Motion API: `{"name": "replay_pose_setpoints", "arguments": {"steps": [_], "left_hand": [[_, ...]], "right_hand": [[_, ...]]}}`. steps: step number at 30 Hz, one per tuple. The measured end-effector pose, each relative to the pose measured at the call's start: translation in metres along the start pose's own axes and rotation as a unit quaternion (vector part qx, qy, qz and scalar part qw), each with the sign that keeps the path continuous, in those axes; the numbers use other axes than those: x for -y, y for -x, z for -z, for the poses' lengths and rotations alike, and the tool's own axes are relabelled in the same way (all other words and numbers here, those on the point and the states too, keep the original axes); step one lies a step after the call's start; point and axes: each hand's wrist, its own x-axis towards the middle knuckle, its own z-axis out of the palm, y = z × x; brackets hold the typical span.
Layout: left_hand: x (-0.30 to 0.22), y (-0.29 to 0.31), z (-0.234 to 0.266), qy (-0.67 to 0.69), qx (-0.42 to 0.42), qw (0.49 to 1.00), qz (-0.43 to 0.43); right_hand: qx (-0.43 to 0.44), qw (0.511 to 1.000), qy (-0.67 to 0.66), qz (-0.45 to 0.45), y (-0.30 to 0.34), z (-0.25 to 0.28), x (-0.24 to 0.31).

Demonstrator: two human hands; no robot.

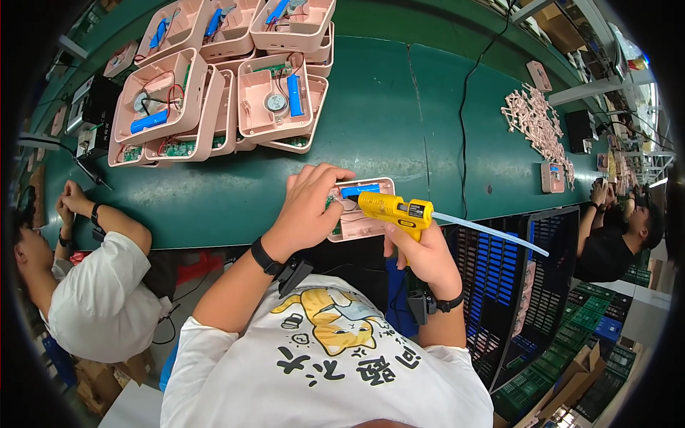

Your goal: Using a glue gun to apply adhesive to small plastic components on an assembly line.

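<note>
At twelve o'clock, our left hand (305, 205) clamps its fingers on one pink case (360, 230) holding one blue battery (361, 190). Our right hand (428, 258) wraps its fingers around one yellow glue gun (389, 207).

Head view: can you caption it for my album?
Left hand on a pink case, right hand holding a glue gun.
</note>
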Motion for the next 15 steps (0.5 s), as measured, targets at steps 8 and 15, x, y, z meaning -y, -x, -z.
{"name": "replay_pose_setpoints", "arguments": {"steps": [8, 15], "left_hand": [[0.002, 0.002, 0.001, 0.003, 0.003, 1.0, -0.011], [0.001, 0.001, 0.0, 0.007, -0.002, 1.0, -0.011]], "right_hand": [[0.009, 0.998, 0.048, -0.033, 0.002, 0.005, -0.013], [-0.026, 0.999, 0.04, 0.022, -0.004, -0.008, 0.002]]}}
